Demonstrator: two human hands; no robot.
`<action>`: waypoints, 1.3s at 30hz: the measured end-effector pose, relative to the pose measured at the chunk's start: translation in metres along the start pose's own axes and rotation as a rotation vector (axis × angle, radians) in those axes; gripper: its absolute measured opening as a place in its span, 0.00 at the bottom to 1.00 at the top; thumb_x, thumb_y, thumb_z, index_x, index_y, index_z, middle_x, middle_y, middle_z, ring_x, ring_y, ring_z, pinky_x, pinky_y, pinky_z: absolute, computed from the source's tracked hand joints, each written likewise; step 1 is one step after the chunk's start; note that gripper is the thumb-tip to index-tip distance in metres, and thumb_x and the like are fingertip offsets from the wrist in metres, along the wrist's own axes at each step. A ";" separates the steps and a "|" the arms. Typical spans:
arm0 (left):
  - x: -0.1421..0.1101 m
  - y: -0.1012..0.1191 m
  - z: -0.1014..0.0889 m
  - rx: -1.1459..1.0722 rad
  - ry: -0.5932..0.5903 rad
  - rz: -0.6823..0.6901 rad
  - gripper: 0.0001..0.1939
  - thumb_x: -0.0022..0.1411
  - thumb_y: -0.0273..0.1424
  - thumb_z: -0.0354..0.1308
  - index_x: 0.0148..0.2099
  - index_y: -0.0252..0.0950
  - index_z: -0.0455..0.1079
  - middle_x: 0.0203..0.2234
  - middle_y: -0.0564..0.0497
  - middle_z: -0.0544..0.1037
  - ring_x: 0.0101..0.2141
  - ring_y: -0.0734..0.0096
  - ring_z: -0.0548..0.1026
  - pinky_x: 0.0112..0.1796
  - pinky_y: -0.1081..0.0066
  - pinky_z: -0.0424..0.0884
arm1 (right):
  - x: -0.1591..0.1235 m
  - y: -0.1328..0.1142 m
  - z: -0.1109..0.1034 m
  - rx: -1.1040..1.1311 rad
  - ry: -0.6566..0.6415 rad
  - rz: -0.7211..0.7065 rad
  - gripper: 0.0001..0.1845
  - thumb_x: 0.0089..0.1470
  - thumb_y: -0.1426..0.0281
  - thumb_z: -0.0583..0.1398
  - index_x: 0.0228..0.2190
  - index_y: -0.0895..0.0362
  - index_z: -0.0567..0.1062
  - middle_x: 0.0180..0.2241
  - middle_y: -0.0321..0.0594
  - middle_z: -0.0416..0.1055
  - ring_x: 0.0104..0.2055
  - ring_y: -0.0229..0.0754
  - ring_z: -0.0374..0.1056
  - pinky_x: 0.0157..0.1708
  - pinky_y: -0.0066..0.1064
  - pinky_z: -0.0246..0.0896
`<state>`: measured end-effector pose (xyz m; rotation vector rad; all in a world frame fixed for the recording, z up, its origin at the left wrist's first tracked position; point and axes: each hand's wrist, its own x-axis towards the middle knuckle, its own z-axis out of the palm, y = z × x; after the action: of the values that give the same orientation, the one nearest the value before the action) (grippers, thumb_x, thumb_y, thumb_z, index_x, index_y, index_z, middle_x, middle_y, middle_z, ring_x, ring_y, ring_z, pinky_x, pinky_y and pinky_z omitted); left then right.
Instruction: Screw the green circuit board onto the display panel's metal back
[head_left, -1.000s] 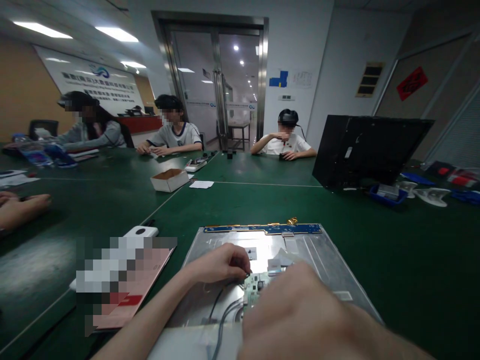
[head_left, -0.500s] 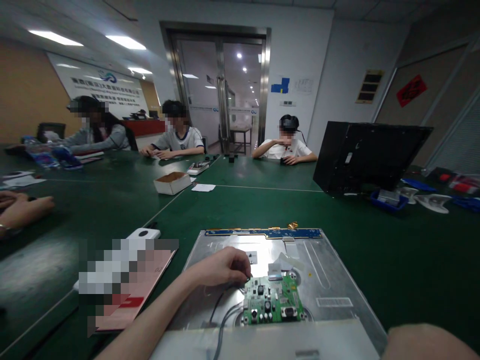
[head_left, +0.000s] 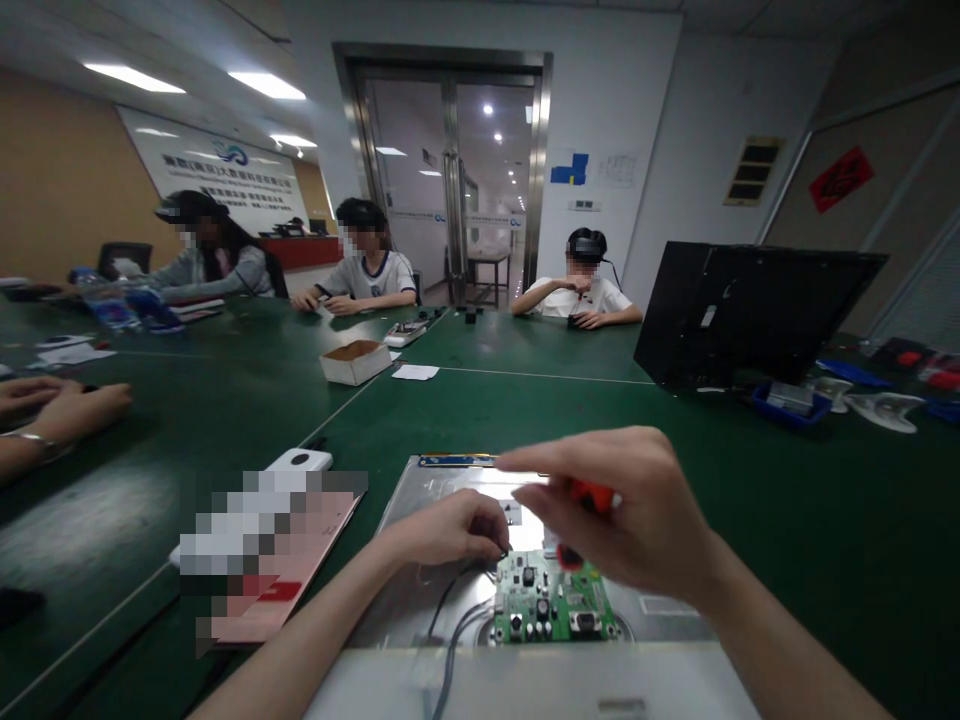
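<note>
A green circuit board (head_left: 551, 600) lies on the back of a flat silver metal panel (head_left: 409, 500). My left hand (head_left: 465, 525) is closed, thumb and fingers pinched at the board's upper left corner; what they hold is too small to make out. Dark cables (head_left: 452, 640) run from the board's left side toward me. Over the board's upper right hovers my right hand (head_left: 637, 510), its fingers curled around a tool with a red-and-black handle (head_left: 592, 495). Most of that tool is hidden by the hand. Part of the blue strip board (head_left: 454, 461) shows along the panel's far edge.
A black monitor (head_left: 757, 310) stands at the right, with a blue tray (head_left: 791, 403) before it. A white box (head_left: 356, 362) sits mid-table. Left of the panel lie a white device (head_left: 300, 460) and a pink folder (head_left: 322, 540). Other people sit around the table.
My right hand has come in from the lower right corner to above the board, with the red-and-black tool in it. My left hand stays at the board's corner. The view has shifted slightly.
</note>
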<state>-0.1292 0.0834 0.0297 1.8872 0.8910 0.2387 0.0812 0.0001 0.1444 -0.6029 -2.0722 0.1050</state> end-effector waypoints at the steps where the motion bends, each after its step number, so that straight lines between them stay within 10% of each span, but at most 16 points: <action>1: 0.000 -0.001 0.000 -0.001 -0.012 0.010 0.05 0.51 0.23 0.62 0.33 0.35 0.75 0.27 0.55 0.77 0.30 0.69 0.73 0.34 0.72 0.68 | 0.004 0.014 0.012 0.066 0.014 0.050 0.12 0.64 0.64 0.58 0.36 0.55 0.80 0.27 0.34 0.78 0.24 0.31 0.71 0.24 0.24 0.61; 9: 0.003 -0.008 0.000 -0.003 -0.032 0.057 0.06 0.51 0.24 0.60 0.34 0.36 0.76 0.26 0.55 0.77 0.30 0.69 0.73 0.33 0.74 0.67 | -0.004 0.065 0.068 0.065 0.019 0.132 0.16 0.63 0.65 0.58 0.26 0.59 0.77 0.22 0.37 0.74 0.23 0.34 0.66 0.25 0.25 0.55; 28: 0.003 -0.005 0.001 -0.022 -0.041 0.039 0.05 0.50 0.28 0.60 0.33 0.36 0.73 0.26 0.55 0.76 0.29 0.69 0.72 0.31 0.74 0.66 | -0.004 0.067 0.067 -0.001 -0.086 0.188 0.15 0.63 0.64 0.58 0.28 0.57 0.77 0.26 0.38 0.76 0.26 0.35 0.69 0.29 0.26 0.56; 33: 0.003 -0.005 0.001 0.001 -0.012 0.022 0.05 0.50 0.28 0.59 0.32 0.36 0.73 0.26 0.54 0.75 0.30 0.68 0.72 0.31 0.73 0.66 | -0.001 0.059 0.056 -0.036 -0.224 0.188 0.06 0.57 0.66 0.60 0.35 0.56 0.75 0.29 0.35 0.74 0.29 0.36 0.67 0.30 0.28 0.56; 39: 0.006 -0.013 0.000 -0.057 -0.041 0.033 0.06 0.48 0.28 0.61 0.33 0.35 0.72 0.25 0.56 0.75 0.29 0.68 0.72 0.31 0.73 0.66 | 0.002 0.050 0.037 -0.075 -0.440 0.170 0.19 0.48 0.76 0.58 0.44 0.55 0.69 0.34 0.36 0.74 0.31 0.38 0.66 0.30 0.28 0.55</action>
<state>-0.1309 0.0909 0.0174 1.8487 0.8185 0.2422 0.0687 0.0509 0.1104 -0.8627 -2.4523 0.2799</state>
